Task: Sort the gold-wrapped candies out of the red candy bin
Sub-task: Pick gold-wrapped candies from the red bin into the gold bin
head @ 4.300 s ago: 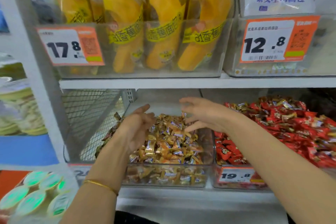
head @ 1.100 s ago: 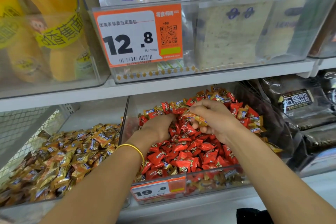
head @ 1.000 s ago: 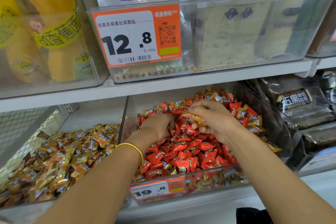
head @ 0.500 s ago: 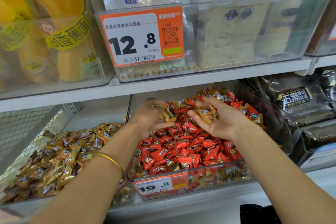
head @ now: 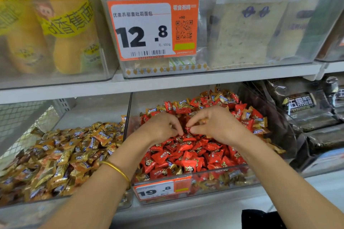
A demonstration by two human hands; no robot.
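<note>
Clearly, from the head camera, both hands are down in the red candy bin point(head: 219, 178), meeting at the middle of the heap. The left hand point(head: 160, 126) comes in from seven o'clock and the right hand point(head: 217, 126) from five o'clock, their fingertips almost touching over the red candies point(head: 186, 156).

Each grip is narrow, fingers curled in. The right one seems to pinch something small and orange-gold between thumb and forefinger. Whether the left holds a piece I cannot tell, since its fingers hide the palm side.

The gold-wrapped candies point(head: 247, 115) still in this bin lie mostly along the back and right rim, at about one to two o'clock from the right hand and nearer to it than to the left. More glint through the clear front wall beneath the red layer.

The gold candy bin point(head: 55, 202) sits just beside, at nine o'clock from the left hand, with only the clear divider between. By my judgement the right hand is best placed to pick and the left to carry across, as the drop-off lies on its side. The strays lie at mixed angles, with no common long axis.
</note>
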